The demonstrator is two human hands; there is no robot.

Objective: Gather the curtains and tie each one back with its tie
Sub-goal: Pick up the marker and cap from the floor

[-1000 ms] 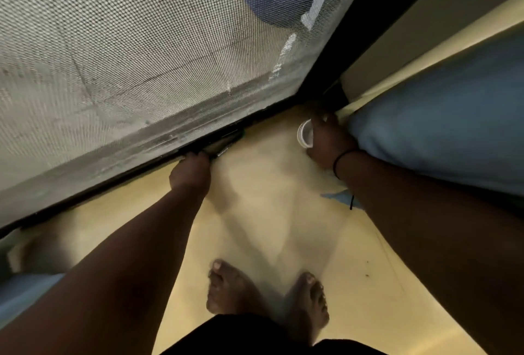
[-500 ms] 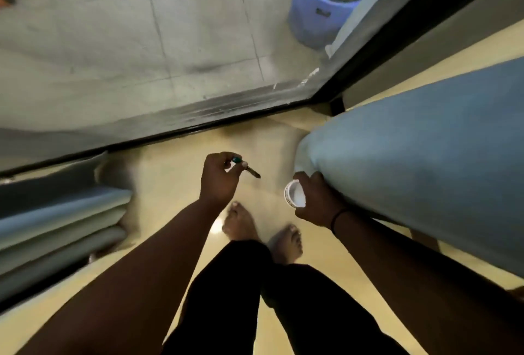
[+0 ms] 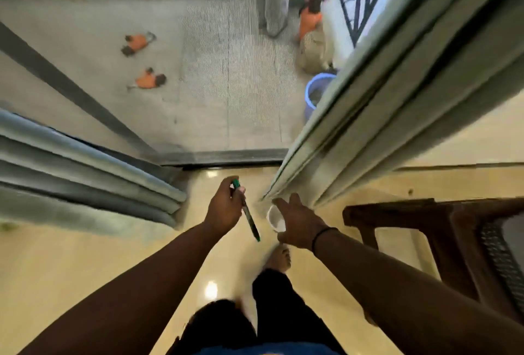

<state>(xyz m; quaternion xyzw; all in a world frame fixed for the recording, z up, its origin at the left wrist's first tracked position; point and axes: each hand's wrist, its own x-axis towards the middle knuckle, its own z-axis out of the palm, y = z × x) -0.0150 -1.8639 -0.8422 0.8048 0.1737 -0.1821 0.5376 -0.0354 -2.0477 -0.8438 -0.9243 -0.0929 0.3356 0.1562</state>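
Observation:
Two grey-blue curtains hang either side of a glass door. The left curtain (image 3: 85, 181) falls in folds at the left; the right curtain (image 3: 397, 105) runs up the right side. My left hand (image 3: 225, 207) grips a green pen (image 3: 249, 217) that points down toward the floor. My right hand (image 3: 299, 225) holds a small white cup (image 3: 275, 218) close to the lower edge of the right curtain, fingers reaching toward the fabric. No curtain tie is visible.
A dark wooden chair (image 3: 442, 244) stands at the right, close to my right arm. Beyond the glass lie a balcony floor, a blue bucket (image 3: 316, 93) and orange items (image 3: 147, 79). My feet stand on the glossy cream floor (image 3: 71, 269).
I have risen from a crouch at the door track to standing. My left hand picked up the green pen; my right hand lifted the white cup. The view swung up toward the balcony.

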